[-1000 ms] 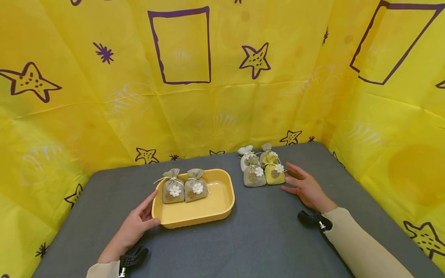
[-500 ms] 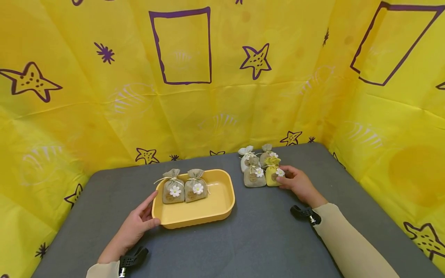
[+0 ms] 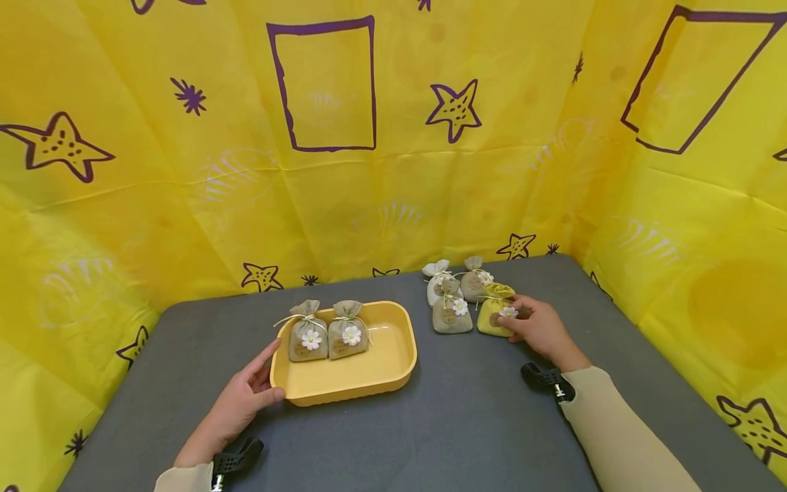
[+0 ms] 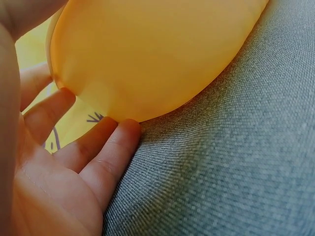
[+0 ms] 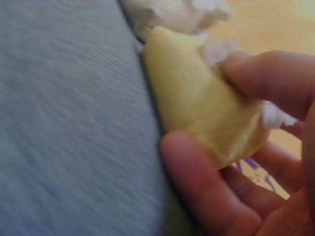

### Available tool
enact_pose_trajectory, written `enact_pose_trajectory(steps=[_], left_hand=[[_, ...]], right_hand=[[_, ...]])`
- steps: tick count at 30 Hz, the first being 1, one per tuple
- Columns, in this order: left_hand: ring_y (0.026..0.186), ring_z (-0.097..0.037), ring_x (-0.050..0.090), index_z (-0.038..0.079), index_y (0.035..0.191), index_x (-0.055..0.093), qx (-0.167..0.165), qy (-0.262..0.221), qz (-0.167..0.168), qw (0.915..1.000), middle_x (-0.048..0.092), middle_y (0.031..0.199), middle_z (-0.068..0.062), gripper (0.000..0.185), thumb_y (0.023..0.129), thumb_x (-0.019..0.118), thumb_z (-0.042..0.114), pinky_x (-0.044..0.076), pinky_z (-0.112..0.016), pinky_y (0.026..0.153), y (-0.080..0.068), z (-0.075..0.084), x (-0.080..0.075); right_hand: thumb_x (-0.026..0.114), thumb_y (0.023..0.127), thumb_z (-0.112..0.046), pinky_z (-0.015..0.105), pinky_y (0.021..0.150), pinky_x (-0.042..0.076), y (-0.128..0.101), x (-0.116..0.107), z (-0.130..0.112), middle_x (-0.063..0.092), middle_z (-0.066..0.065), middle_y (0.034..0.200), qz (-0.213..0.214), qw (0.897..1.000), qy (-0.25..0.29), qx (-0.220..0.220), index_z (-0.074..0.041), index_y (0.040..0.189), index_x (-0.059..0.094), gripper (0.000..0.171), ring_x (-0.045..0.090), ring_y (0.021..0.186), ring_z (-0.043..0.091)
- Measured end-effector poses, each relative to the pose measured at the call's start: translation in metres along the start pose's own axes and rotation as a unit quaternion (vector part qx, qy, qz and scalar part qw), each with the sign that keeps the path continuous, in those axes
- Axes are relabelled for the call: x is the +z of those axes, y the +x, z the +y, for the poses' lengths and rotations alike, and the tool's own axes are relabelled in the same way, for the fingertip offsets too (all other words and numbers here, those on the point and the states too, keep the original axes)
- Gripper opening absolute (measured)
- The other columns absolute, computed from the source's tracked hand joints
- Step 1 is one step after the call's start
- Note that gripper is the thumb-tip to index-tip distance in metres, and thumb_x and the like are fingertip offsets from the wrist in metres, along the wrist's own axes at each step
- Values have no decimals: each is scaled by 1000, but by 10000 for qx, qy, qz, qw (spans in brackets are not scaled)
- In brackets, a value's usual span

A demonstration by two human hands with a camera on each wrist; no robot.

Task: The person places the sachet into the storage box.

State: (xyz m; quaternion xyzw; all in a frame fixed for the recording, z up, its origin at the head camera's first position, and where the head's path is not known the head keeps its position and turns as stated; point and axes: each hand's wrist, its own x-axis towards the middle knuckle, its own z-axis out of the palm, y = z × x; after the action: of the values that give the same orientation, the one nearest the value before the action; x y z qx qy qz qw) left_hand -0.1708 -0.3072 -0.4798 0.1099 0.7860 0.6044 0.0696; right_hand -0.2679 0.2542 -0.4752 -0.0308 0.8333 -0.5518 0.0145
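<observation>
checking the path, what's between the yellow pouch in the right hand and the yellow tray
In the head view, one beige pouch stands left of the yellow pouch; between it and the tray is bare grey table.

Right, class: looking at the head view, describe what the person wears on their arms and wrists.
Both arms wear long, plain cream sleeves, left sleeve and right sleeve, each ending at the wrist. A small black clip-like mount sits at each wrist, left mount and right mount. The hands are bare, with no gloves or rings visible.
</observation>
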Motion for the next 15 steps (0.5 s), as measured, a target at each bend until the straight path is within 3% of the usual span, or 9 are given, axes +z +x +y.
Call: enact_pose_trajectory(steps=[8, 11, 15], left_hand=[[133, -41, 39, 11, 160, 18, 91, -121, -72, 9999, 16, 159, -28, 81, 96, 67, 6, 47, -23, 93, -1, 0, -1], [133, -41, 39, 11, 161, 18, 69, -138, -94, 9998, 16, 160, -28, 81, 96, 67, 6, 47, -23, 93, 0, 0, -1], [132, -40, 41, 12, 161, 18, 59, -145, -92, 9998, 17, 159, -28, 81, 96, 67, 6, 48, -23, 93, 0, -1, -1]], right_hand=[[83, 84, -27, 37, 62, 59, -2, -24, 0, 55, 19, 107, 272, 9982, -542, -6, -1, 91, 58, 37, 65, 73, 28], [82, 85, -26, 38, 63, 59, -2, -29, 1, 55, 19, 109, 367, 9978, -550, -80, -1, 98, 59, 37, 65, 77, 28], [81, 87, -23, 39, 65, 59, -3, -34, -2, 54, 22, 127, 373, 9986, -303, -214, -3, 126, 59, 49, 65, 87, 27]])
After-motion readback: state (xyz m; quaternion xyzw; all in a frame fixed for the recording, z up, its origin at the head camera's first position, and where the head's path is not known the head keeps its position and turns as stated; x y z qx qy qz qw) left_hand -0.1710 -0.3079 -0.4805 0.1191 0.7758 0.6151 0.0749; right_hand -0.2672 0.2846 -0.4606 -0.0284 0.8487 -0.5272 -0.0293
